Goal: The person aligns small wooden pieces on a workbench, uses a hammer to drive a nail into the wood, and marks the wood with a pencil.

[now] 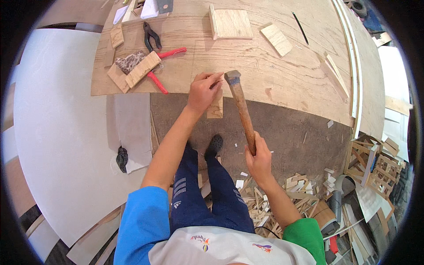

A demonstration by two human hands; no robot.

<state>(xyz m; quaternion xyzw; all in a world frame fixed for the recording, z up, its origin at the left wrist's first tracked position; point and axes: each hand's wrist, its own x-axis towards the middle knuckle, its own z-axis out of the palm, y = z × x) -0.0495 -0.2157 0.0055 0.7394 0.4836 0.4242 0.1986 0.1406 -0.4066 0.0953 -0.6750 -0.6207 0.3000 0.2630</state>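
My right hand (pixel 259 162) is wrapped round the lower end of a wooden handle. It belongs to a hammer (pixel 242 106), whose metal head is up beside the fingertips of my left hand. Over the table's near edge, my left hand (pixel 205 92) is closed, thumb and fingers drawn together on top of a small wood piece (pixel 215 109). That piece juts out past the edge, its far part covered by the hand. Whatever is pinched between the fingertips is too small to make out.
Left on the wooden table (pixel 260 92) lie black pliers (pixel 151 36), a red-handled tool (pixel 170 53) and a wood block (pixel 143 70). Farther back are a small wooden box-like piece (pixel 232 24), a loose block (pixel 276 39) and a thin black stick (pixel 300 28). Wood offcuts (pixel 296 194) litter the floor.
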